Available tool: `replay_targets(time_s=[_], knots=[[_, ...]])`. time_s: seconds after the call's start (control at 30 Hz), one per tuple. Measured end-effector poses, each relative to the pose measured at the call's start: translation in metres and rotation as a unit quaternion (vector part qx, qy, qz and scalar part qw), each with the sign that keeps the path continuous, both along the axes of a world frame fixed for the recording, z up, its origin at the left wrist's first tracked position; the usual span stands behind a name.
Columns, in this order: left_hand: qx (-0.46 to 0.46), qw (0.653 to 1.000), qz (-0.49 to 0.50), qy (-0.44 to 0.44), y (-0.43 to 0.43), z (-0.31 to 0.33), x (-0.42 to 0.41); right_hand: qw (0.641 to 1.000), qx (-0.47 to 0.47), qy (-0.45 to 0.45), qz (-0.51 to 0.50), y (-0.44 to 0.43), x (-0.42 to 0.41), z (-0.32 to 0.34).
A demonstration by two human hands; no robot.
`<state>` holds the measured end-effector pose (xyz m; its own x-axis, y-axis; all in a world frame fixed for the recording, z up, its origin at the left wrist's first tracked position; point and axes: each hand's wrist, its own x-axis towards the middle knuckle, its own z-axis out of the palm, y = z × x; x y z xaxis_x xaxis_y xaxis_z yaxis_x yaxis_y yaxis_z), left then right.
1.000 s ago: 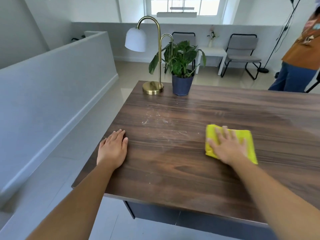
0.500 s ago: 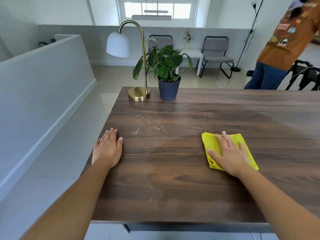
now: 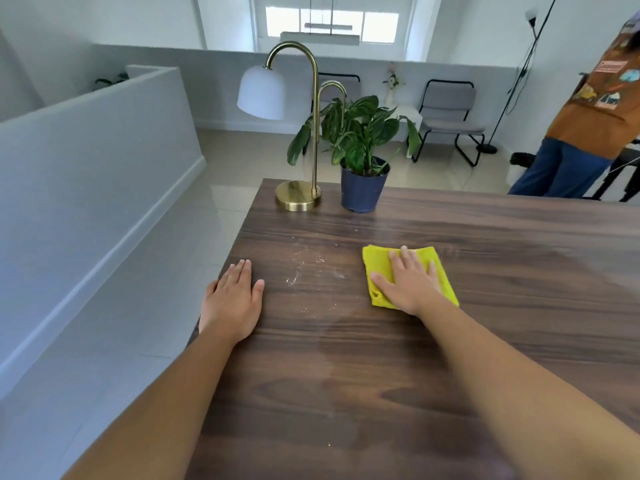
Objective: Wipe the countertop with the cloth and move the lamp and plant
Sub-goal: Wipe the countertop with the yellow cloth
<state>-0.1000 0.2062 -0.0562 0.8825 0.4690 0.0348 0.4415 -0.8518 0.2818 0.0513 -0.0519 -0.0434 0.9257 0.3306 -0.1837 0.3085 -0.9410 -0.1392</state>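
My right hand (image 3: pixel 410 284) lies flat on a folded yellow cloth (image 3: pixel 377 263) and presses it onto the dark wooden countertop (image 3: pixel 346 375). My left hand (image 3: pixel 232 299) rests palm down on the countertop's left edge, fingers together, holding nothing. White crumbs and dust (image 3: pixel 304 268) lie between the two hands. At the far left corner stands a brass lamp (image 3: pixel 299 199) with a white shade. A green plant in a dark blue pot (image 3: pixel 362 188) stands just right of the lamp's base.
The countertop's left edge drops to a pale tiled floor (image 3: pixel 145 306), with a low grey wall (image 3: pixel 86 161) beyond. A person in an orange top and blue trousers (image 3: pixel 585 133) stands past the far right edge. Chairs (image 3: pixel 450 119) stand at the back.
My right hand has slid the cloth leftwards, closer to the crumbs. My left hand has stayed flat at the edge. The view has shifted with my head.
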Motion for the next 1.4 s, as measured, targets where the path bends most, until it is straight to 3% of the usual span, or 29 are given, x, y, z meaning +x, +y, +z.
replay_targets(time_s=[0.13, 0.23, 0.3, 0.5, 0.67, 0.73, 0.9, 1.03, 1.1, 1.23, 1.4], knots=[[-0.019, 0.999, 0.032, 0.001, 0.003, 0.001, 0.001, 0.979, 0.026, -0.019, 0.200, 0.081, -0.074, -0.009], [-0.024, 0.999, 0.042, 0.011, 0.003, 0.002, 0.003, 0.971, 0.020, -0.016, 0.238, 0.064, -0.072, -0.012], [-0.021, 0.999, 0.042, 0.018, 0.001, 0.003, 0.004, 0.979, 0.006, -0.022, 0.200, 0.031, -0.040, -0.013], [-0.012, 0.999, 0.042, 0.032, 0.001, 0.005, 0.008, 0.998, -0.023, -0.021, -0.049, -0.098, 0.059, -0.009], [-0.006, 0.999, 0.042, 0.029, 0.001, 0.004, 0.008, 0.991, -0.024, -0.015, -0.134, -0.083, 0.082, -0.005], [-0.007, 0.999, 0.045, 0.027, 0.001, 0.005, 0.009, 0.995, -0.024, -0.011, -0.096, -0.037, 0.080, -0.002], [-0.017, 0.998, 0.061, 0.018, 0.004, 0.003, 0.008, 0.986, -0.003, 0.003, 0.164, 0.098, 0.012, -0.001], [-0.018, 0.997, 0.067, 0.016, 0.007, 0.006, 0.014, 0.971, 0.001, -0.011, 0.238, 0.090, 0.002, -0.005], [-0.018, 0.998, 0.065, 0.022, 0.008, 0.007, 0.017, 0.978, -0.001, -0.016, 0.206, 0.056, 0.026, -0.008], [-0.015, 0.998, 0.063, 0.025, 0.009, 0.006, 0.021, 0.999, -0.016, -0.013, 0.025, -0.035, 0.090, -0.009], [-0.020, 0.998, 0.060, 0.003, 0.010, 0.004, 0.017, 0.990, -0.027, -0.015, -0.135, -0.081, 0.128, -0.005]])
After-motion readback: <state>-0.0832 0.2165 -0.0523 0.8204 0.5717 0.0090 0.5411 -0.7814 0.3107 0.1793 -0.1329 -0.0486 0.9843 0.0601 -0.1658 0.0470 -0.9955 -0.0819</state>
